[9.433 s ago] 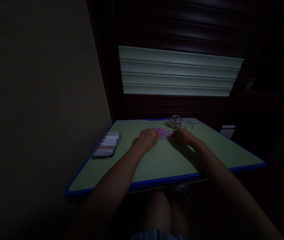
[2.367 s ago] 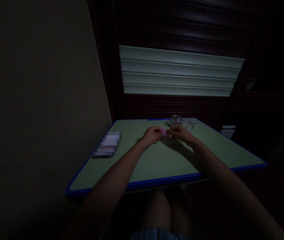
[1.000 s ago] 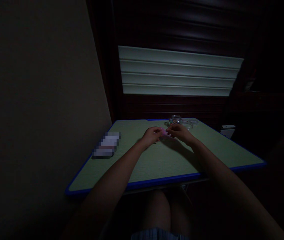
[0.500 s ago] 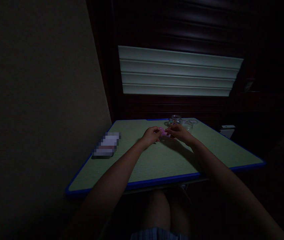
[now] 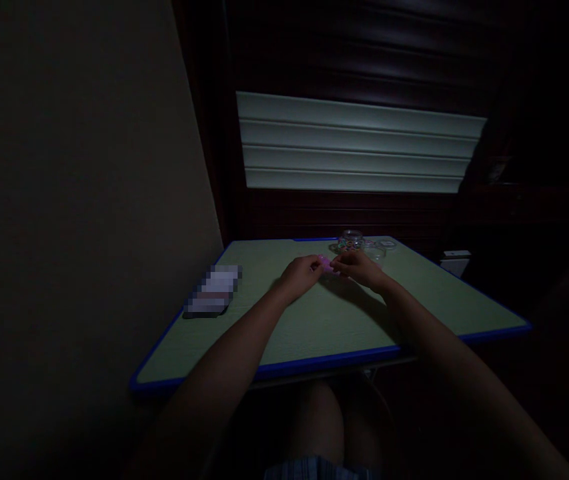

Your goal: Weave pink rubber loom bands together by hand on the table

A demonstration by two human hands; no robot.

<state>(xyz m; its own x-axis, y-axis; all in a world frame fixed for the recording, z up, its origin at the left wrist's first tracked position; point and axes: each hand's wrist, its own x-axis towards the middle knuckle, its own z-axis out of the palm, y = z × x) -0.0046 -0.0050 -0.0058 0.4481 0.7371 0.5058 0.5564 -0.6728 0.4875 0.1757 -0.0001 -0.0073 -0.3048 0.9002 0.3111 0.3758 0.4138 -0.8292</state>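
Observation:
A small pink item (image 5: 325,264), too dim and small to name, is between my two hands over the green tabletop (image 5: 314,330). My left hand (image 5: 300,275) closes its thumb and fingers on the item's left side. From the right, my right hand (image 5: 359,268) pinches at the other side, fingertips together. Just behind the right hand stands a clear glass jar (image 5: 351,241) with small colourful pieces inside. A clear round dish (image 5: 376,253) sits beside it, partly hidden by that hand.
A flat clear lid-like piece (image 5: 387,245) lies at the back right of the table. On the left side rests a blurred-out rectangular object (image 5: 213,292). The table has a blue edge (image 5: 324,361), and a wall (image 5: 89,200) rises at the left.
My left hand has turned slightly, and its lower fingers are now tucked in by the pink item. The right hand stays almost where it was, still pinching.

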